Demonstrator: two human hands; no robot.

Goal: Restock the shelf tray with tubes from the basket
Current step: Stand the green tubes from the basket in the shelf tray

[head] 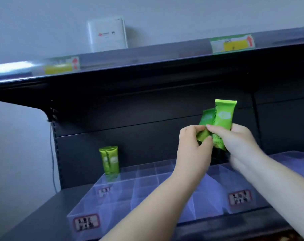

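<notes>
Left hand (193, 146) pinched darker green tube (204, 126); right hand (238, 140) gripped taller green tube (223, 119); two tubes (110, 161) stood far-left in clear tray (130, 193).

Two tubes (110, 161) stand in the back-left compartment of the divided shelf tray (123, 202), well left of the tubes (217, 122) both hands hold above it.

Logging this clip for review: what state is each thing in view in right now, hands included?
Left hand: pinches the darker green tube.
Right hand: grips the taller green tube.
Darker green tube: held, tilted left.
Taller green tube: held, roughly upright.
Two shelved tubes: upright in the tray's back-left compartment.
Clear tray: on the shelf, other visible compartments unfilled.
White box: on the top shelf.
</notes>
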